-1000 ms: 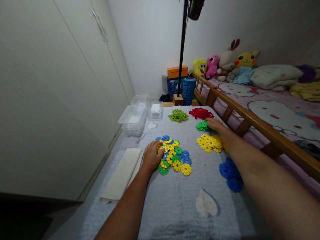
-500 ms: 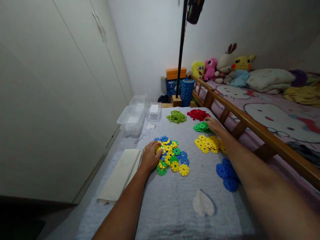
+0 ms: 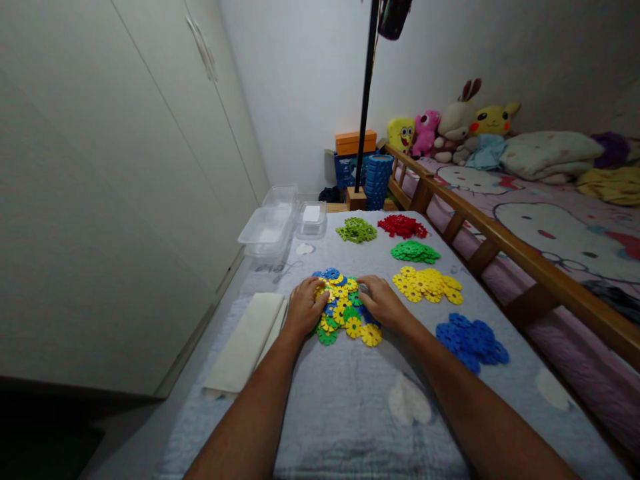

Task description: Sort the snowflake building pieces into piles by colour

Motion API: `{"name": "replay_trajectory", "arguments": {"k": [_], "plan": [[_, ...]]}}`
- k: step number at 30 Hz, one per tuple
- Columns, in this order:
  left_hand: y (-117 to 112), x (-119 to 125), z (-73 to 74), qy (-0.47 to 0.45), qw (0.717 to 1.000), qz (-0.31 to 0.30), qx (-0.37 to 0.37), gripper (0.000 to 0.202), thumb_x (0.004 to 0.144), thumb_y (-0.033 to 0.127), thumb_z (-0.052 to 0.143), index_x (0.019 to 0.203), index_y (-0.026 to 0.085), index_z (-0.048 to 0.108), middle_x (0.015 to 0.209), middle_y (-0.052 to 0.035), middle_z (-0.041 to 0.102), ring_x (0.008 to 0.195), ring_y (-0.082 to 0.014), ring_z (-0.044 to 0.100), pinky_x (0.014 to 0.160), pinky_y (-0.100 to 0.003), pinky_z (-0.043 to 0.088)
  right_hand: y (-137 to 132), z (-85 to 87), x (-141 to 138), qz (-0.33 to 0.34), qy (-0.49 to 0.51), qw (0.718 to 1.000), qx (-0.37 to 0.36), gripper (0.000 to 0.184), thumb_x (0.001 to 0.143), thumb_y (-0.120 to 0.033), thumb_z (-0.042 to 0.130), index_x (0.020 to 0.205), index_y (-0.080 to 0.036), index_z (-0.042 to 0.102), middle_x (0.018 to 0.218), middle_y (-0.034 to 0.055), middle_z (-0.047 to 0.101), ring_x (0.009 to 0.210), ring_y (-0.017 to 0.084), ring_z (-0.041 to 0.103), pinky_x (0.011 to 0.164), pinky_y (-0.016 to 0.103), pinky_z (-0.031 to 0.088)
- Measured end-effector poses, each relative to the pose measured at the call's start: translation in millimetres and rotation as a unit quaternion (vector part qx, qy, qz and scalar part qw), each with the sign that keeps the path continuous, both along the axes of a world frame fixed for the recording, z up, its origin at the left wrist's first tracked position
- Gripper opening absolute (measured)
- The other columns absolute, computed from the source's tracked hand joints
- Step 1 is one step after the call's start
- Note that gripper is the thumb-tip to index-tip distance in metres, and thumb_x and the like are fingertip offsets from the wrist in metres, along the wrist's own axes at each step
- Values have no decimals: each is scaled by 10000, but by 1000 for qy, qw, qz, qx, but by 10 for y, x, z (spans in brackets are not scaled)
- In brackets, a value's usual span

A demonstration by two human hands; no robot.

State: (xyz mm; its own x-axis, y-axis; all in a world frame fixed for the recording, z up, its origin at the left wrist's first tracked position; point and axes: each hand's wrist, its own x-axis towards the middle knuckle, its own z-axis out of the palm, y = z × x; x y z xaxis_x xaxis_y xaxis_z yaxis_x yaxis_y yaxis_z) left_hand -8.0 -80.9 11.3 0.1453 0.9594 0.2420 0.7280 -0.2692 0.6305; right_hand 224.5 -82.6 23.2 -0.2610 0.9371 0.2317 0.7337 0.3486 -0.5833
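Observation:
A mixed pile of yellow, green and blue notched plastic discs (image 3: 345, 307) lies on the cloth-covered table (image 3: 345, 407). My left hand (image 3: 306, 308) rests against the pile's left side, thumb apart from the fingers, holding no disc that I can see. On the opposite side, my right hand (image 3: 381, 303) touches the pile with fingers and thumb apart. To the right lie single-colour heaps: yellow discs (image 3: 427, 285), blue discs (image 3: 473, 341) and green discs (image 3: 414, 251). Farther back are red pieces (image 3: 401, 225) and lime-green pieces (image 3: 357, 230).
Clear plastic containers (image 3: 267, 227) stand at the back left, with a smaller lidded box (image 3: 311, 220) beside them. A folded cream cloth (image 3: 245, 343) lies left of my left arm. A bed's wooden rail (image 3: 480, 230) runs along the right. Behind the table rises a black pole (image 3: 367, 100).
My right hand has come back from the green heap to the right side of the mixed pile. My left hand has stayed at the pile. The view has shifted slightly.

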Motion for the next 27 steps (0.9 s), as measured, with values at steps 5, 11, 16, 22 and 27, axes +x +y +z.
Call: {"name": "replay_trajectory", "arguments": {"k": [5, 11, 16, 22, 27], "plan": [[-9, 3, -3, 6, 1000, 3, -1, 290, 912, 329, 561, 1159, 215, 662, 1331, -99, 640, 1267, -281, 569, 1117, -496, 411, 46, -140, -126, -8, -60, 998, 11, 407, 898, -200, 574, 1298, -233, 645, 1420, 89, 611, 1279, 308, 493, 1084, 487, 364], [-10, 12, -12, 12, 1000, 3, 3, 284, 912, 323, 566, 1159, 219, 661, 1329, -95, 646, 1276, -278, 565, 1121, -490, 407, 76, -186, -78, -6, -47, 997, 55, 210, 919, -228, 609, 1110, -206, 697, 1197, 95, 701, 1145, 267, 539, 1009, 419, 384], [-12, 22, -7, 14, 1000, 4, 5, 285, 912, 312, 572, 1163, 212, 662, 1327, -100, 648, 1273, -277, 569, 1120, -482, 406, 39, -195, -81, -7, -63, 992, 105, 122, 941, -229, 611, 1007, -216, 712, 1086, 81, 708, 1059, 245, 547, 940, 378, 389], [-12, 12, -4, 15, 1000, -1, 4, 281, 915, 315, 574, 1162, 212, 660, 1320, -100, 654, 1272, -278, 570, 1113, -481, 408, -29, -124, -92, -5, -49, 987, 154, 183, 976, -202, 539, 997, -208, 721, 1034, 84, 703, 1021, 240, 554, 918, 366, 412], [-13, 10, -5, 9, 1000, -2, 0, 277, 920, 321, 568, 1161, 218, 657, 1330, -97, 650, 1268, -277, 569, 1114, -486, 404, -18, -46, 5, -35, -28, 985, 169, 226, 971, -203, 495, 945, -190, 719, 918, 96, 688, 923, 242, 568, 871, 360, 437]]}}
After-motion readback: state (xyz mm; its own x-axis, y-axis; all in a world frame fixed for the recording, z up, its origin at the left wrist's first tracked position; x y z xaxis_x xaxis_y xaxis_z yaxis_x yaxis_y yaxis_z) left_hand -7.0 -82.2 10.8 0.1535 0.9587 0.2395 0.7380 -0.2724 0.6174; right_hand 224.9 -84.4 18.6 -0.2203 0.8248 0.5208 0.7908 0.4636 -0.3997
